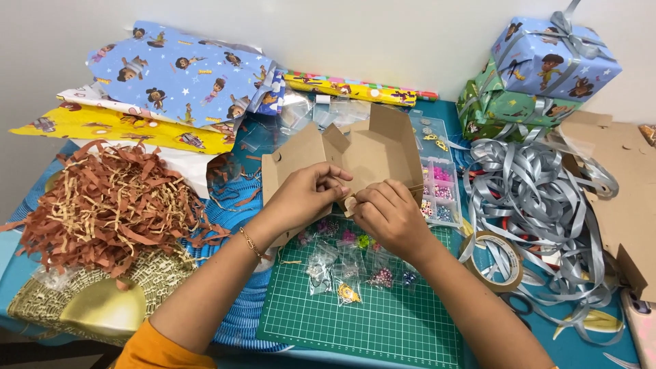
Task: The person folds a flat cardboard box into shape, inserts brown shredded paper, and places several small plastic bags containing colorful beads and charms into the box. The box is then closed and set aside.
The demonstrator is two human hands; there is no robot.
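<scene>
A flat brown cardboard box (372,147) stands half-folded at the middle of the table, its flaps raised. My left hand (307,195) grips the box's left front panel, with fingers curled over its edge. My right hand (389,215) pinches a small tab at the lower front edge of the box. Both hands meet over the far edge of a green cutting mat (383,321). Several small clear bags of beads and charms (348,270) lie on the mat just below my hands.
Brown shredded paper (109,201) piles at left over a gold dish (102,307). Patterned wrapping paper sheets (178,75) lie behind. A bead organiser (441,191), tangled silver ribbon (540,198), a roll of brown tape (495,260) and two wrapped gifts (547,68) sit at right.
</scene>
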